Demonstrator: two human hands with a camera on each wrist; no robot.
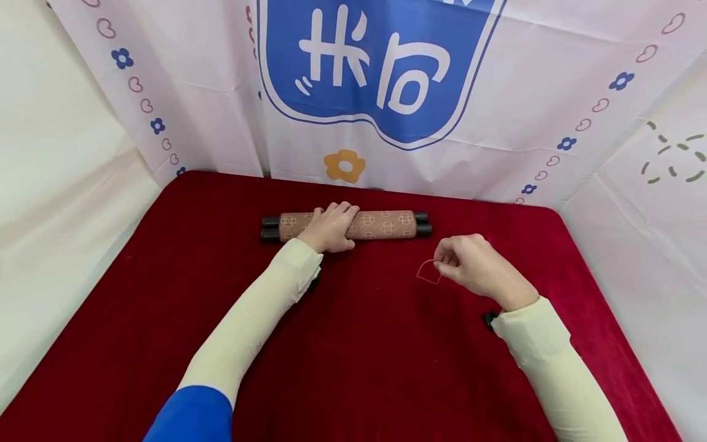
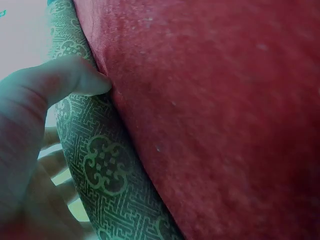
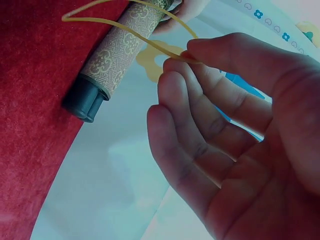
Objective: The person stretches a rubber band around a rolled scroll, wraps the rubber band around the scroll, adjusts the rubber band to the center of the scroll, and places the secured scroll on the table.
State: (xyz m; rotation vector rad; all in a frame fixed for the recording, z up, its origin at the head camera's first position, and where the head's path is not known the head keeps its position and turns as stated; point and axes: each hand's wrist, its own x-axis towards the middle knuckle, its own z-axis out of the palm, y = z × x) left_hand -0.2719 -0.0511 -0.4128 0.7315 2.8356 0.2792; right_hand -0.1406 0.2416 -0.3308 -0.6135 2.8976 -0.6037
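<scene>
A rolled-up scroll in brown patterned fabric lies crosswise on the red cloth, with two black rod ends showing at each side. Over its middle, my left hand holds the roll; the left wrist view shows the thumb on the near side and the fingers round the far side. To the right and nearer, my right hand pinches a thin yellow rubber band between thumb and fingertips. The band hangs as a loose loop, apart from the scroll in the head view.
Red velvety cloth covers the table. A white curtain with a blue printed emblem hangs behind its far edge, and pale drapes stand at the sides.
</scene>
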